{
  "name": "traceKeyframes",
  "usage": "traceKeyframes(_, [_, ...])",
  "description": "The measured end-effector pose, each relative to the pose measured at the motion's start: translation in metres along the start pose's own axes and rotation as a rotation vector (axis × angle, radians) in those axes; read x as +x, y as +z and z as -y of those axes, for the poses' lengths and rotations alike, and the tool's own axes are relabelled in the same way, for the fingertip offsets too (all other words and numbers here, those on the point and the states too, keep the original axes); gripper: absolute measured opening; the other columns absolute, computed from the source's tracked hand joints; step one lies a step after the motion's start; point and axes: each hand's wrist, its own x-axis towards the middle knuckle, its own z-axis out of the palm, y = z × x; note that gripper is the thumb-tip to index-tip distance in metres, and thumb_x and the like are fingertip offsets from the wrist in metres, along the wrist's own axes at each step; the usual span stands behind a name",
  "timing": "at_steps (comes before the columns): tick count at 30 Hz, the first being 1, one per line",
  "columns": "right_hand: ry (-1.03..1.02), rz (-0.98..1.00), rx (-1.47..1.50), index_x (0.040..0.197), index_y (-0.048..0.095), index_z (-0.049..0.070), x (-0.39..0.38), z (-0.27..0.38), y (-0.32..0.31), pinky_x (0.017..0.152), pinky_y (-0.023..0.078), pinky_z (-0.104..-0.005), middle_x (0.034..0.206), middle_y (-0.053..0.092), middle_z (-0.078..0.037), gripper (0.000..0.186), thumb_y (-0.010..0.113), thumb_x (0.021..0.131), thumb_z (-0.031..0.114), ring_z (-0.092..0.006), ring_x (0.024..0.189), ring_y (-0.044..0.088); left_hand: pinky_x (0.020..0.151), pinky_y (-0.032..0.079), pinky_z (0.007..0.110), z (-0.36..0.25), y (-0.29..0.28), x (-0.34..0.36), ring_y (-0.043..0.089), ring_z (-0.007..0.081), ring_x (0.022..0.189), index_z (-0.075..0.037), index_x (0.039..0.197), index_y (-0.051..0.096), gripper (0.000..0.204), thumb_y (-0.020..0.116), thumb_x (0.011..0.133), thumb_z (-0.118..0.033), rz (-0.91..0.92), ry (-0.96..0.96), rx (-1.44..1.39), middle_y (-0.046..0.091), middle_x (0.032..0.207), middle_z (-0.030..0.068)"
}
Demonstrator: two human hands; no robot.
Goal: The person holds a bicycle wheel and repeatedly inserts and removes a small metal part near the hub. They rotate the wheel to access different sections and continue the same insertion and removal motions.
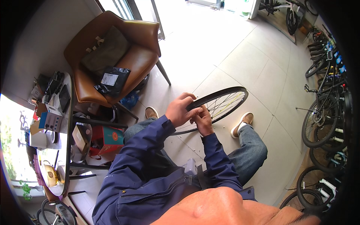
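Note:
A bicycle wheel (240,90) with a black rim and thin spokes is held tilted in front of me, between my knees. My left hand (181,109) is closed around the near left part of its rim, thumb pointing right. Just beside it, my right hand (203,121) is closed at the inner side of the same rim, fingers curled and thumb near the left one. Whether a small part sits between the two thumbs is hidden. Below the hands, a light grey plastic object (190,167) is partly covered by my jacket.
To the left stands a brown leather armchair (144,60) bearing a black plastic parcel (114,80). A cluttered table (66,123) with boxes is nearer, a red and teal box (111,135) beneath it. Several bicycles (318,120) line the right side. Small pale bits lie on the tiled floor (240,56).

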Motion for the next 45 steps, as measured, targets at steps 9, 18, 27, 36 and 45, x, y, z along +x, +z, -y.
traceKeyframes(9, [-0.026, -0.036, -0.006, 0.133, 0.06, 0.005, 0.001, -0.002, 0.007, 0.063, 0.053, -0.0243, 0.091, 0.069, -0.002, 0.053, 0.065, 0.112, 0.053, -0.0093, 0.072, 0.066, 0.087, 0.065, 0.04, -0.006, 0.003, 0.001, 0.079, 0.0321, 0.105, 0.0, 0.116, 0.076, 0.037, 0.089, 0.097, -0.028, -0.093, -0.071, -0.099, 0.073, 0.129, 0.0169])
traceKeyframes(18, [-0.029, -0.112, 0.065, 0.126, 0.062, 0.006, 0.005, -0.003, 0.005, 0.046, 0.04, -0.0228, 0.079, 0.063, 0.001, 0.061, 0.067, 0.107, 0.065, -0.0056, 0.054, 0.054, 0.093, 0.063, 0.041, -0.001, 0.002, 0.0, 0.077, 0.0334, 0.107, -0.001, 0.115, 0.075, 0.039, 0.092, 0.093, -0.028, 0.001, -0.002, -0.067, 0.074, 0.127, 0.0178])
traceKeyframes(27, [0.108, -0.125, 0.168, 0.121, 0.066, 0.005, 0.001, -0.005, -0.006, 0.051, 0.047, -0.0263, 0.076, 0.066, -0.003, 0.05, 0.062, 0.114, 0.054, -0.0111, 0.056, 0.06, 0.083, 0.065, 0.039, -0.002, 0.003, -0.001, 0.079, 0.034, 0.097, 0.0, 0.108, 0.072, 0.041, 0.091, 0.094, -0.033, 0.006, 0.022, -0.021, 0.074, 0.124, 0.0186])
traceKeyframes(36, [-0.061, 0.006, 0.023, 0.144, 0.052, 0.005, 0.001, -0.001, 0.001, 0.064, 0.052, -0.0253, 0.106, 0.069, -0.004, 0.043, 0.073, 0.112, 0.027, -0.0098, 0.077, 0.066, 0.082, 0.064, 0.039, -0.003, 0.002, 0.0, 0.079, 0.0335, 0.093, 0.003, 0.103, 0.073, 0.041, 0.089, 0.097, -0.034, -0.003, -0.067, -0.03, 0.075, 0.122, 0.0175])
traceKeyframes(45, [-0.013, 0.007, -0.03, 0.13, 0.062, 0.004, 0.002, 0.003, 0.004, 0.062, 0.053, -0.0256, 0.088, 0.067, -0.003, 0.057, 0.051, 0.117, 0.058, -0.009, 0.069, 0.063, 0.091, 0.063, 0.04, -0.003, 0.004, -0.001, 0.078, 0.0347, 0.106, 0.0, 0.115, 0.076, 0.04, 0.09, 0.095, -0.032, -0.031, -0.072, -0.073, 0.074, 0.126, 0.0176])
